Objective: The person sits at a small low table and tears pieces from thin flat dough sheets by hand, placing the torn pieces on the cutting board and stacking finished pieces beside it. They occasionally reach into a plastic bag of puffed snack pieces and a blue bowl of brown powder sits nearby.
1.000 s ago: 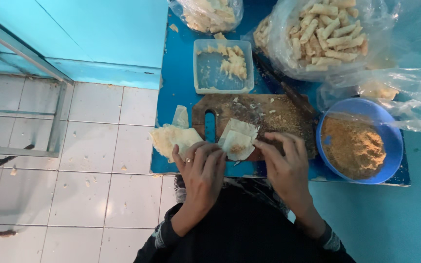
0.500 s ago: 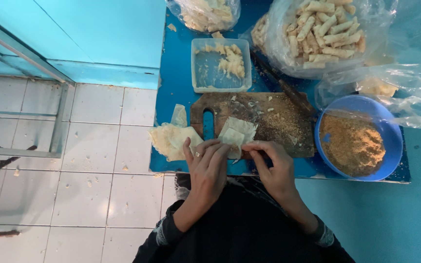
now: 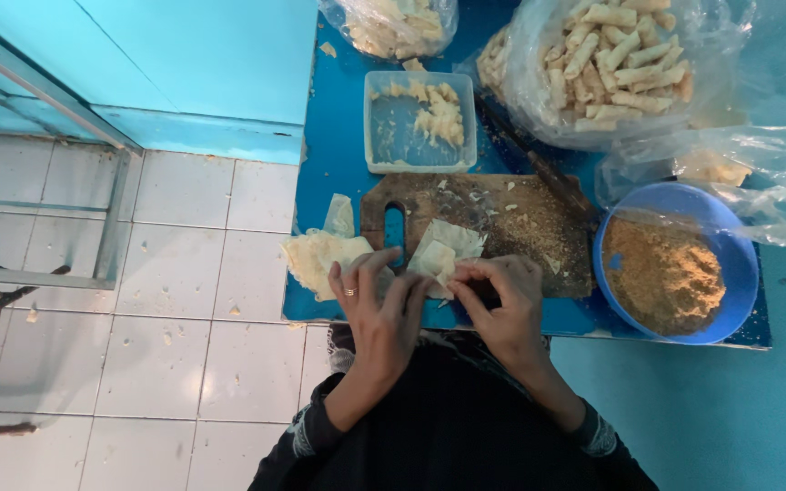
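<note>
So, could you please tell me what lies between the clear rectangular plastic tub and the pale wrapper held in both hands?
In the head view, the dark wooden cutting board, scattered with crumbs, lies between the tub and the wrapper.

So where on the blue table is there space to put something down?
Little. A bare blue strip lies left of the plastic tub. The wooden board, blue bowl, bags and both hands crowd everywhere else.

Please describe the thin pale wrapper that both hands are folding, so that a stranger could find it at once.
Start at the dark wooden cutting board on the blue table. At its near edge, the left hand and right hand pinch one folded wrapper. Unlike the flat wrapper stack further left, it is folded and held.
</note>
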